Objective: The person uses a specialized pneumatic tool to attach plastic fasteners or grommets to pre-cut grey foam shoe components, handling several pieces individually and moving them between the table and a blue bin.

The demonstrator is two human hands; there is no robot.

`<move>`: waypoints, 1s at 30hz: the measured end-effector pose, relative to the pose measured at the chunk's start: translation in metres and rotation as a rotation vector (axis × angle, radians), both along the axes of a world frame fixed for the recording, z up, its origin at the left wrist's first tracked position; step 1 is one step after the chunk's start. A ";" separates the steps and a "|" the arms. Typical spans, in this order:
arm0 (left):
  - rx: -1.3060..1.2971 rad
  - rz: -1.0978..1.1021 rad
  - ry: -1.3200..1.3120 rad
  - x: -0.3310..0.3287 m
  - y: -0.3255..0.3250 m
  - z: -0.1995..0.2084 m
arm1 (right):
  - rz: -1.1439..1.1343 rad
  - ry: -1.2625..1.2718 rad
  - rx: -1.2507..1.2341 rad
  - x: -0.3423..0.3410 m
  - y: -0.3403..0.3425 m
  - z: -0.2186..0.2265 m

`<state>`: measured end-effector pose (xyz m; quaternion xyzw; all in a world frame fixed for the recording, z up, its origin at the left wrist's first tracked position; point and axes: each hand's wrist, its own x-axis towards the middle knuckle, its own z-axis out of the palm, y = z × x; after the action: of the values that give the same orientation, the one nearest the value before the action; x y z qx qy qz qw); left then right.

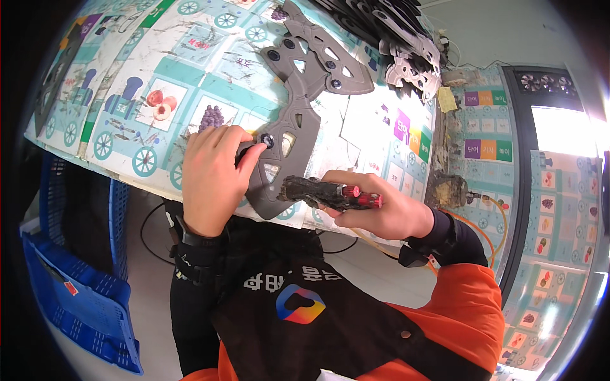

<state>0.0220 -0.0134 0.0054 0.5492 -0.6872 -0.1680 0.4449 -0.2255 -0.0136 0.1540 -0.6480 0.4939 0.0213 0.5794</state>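
Observation:
A long grey plastic part (304, 120) with triangular cut-outs lies across the near part of the covered table. Its left edge is under my left hand (216, 171), whose fingers are curled and whose thumb tip presses beside a dark round plug (266, 140). Several similar plugs, such as one dark plug (274, 55), sit on the far section. My right hand (381, 206) is closed round a short, dark, worn hand tool (311, 190) with red ends. The tool's blunt front is over the part's near right edge; whether it touches is hard to tell.
A stack of dark and grey plastic parts (406, 54) stands at the far right. Blue plastic crates (82, 292) are below the table's left side. An orange hose (502, 222) runs along the right. Printed sheets cover the table (152, 70).

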 end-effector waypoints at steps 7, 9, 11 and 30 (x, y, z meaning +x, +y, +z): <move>-0.003 -0.002 -0.004 0.000 0.000 0.000 | -0.033 0.039 -0.014 -0.007 0.003 -0.002; 0.001 0.006 -0.001 -0.001 0.000 0.001 | -0.048 0.024 -0.022 -0.010 0.003 -0.004; -0.007 0.010 -0.006 -0.001 0.000 -0.002 | -0.063 0.010 -0.029 -0.011 0.004 -0.003; 0.006 -0.006 -0.031 0.000 -0.001 0.000 | -0.298 0.134 -0.010 -0.011 -0.007 0.013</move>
<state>0.0217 -0.0147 0.0055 0.5510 -0.6950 -0.1627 0.4323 -0.2368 -0.0204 0.1669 -0.5674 0.6224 -0.0242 0.5385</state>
